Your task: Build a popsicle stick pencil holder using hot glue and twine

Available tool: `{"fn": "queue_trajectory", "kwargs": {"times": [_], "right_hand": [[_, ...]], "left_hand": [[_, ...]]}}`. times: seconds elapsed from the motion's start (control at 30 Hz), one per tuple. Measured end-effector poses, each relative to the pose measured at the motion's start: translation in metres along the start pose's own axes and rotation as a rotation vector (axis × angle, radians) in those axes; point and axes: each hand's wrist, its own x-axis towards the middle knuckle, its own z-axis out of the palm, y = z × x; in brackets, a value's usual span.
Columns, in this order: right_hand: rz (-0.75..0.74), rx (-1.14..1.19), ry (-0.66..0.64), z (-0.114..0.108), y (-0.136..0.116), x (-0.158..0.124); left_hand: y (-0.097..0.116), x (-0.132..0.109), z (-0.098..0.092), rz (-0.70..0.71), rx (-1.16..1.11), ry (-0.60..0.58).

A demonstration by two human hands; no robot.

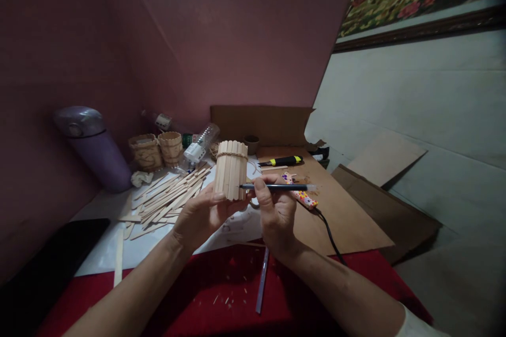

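My left hand [207, 209] grips a small cup made of upright wooden craft sticks [230, 171], holding it up by its lower part. A twine band circles the cup near its top. In my right hand [278, 216] a dark pen [282, 187] lies level, pinched between thumb and fingers. The pen's tip points left and meets, or nearly meets, the lower right of the cup's stick wall. Some fingers of my left hand are hidden behind the cup.
Loose craft sticks [169, 202] are piled on white paper at left. Two decorated cups [146, 152], a plastic bottle [201, 142] and a purple flask [95, 147] stand or lie behind. A utility knife [282, 161] and a corded glue gun [302, 195] rest on cardboard [356, 226]. A glue stick [262, 281] lies in front.
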Motion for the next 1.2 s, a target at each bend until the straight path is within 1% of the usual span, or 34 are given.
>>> {"fn": "queue_trajectory", "kwargs": {"times": [0.13, 0.3, 0.5, 0.67, 0.87, 0.97, 1.07, 1.13, 1.2], "right_hand": [[0.023, -0.023, -0.021, 0.000, 0.000, -0.001], [0.010, -0.021, -0.030, 0.000, -0.002, 0.001], [-0.003, 0.036, 0.036, 0.000, -0.003, 0.001], [-0.008, 0.087, 0.082, 0.002, -0.007, 0.002], [0.018, 0.075, 0.113, 0.003, -0.009, 0.005], [0.023, 0.055, 0.120, 0.002, -0.007, 0.009], [0.048, 0.016, 0.133, 0.002, 0.001, 0.014], [0.116, -0.001, 0.132, 0.002, 0.011, 0.018], [0.210, -0.007, 0.132, 0.003, 0.022, 0.021]], "left_hand": [[0.000, 0.000, 0.000, -0.007, 0.012, 0.011], [0.000, 0.000, 0.000, -0.012, -0.004, 0.005], [0.000, 0.000, 0.000, -0.011, -0.036, 0.003], [0.001, -0.001, -0.004, -0.053, -0.108, 0.060], [0.007, -0.001, -0.004, -0.063, -0.175, 0.189], [0.013, -0.001, -0.002, -0.044, -0.194, 0.229], [0.020, -0.001, 0.000, -0.014, -0.160, 0.251], [0.024, -0.002, 0.001, 0.038, -0.095, 0.253], [0.027, -0.001, 0.000, 0.137, -0.023, 0.264]]}}
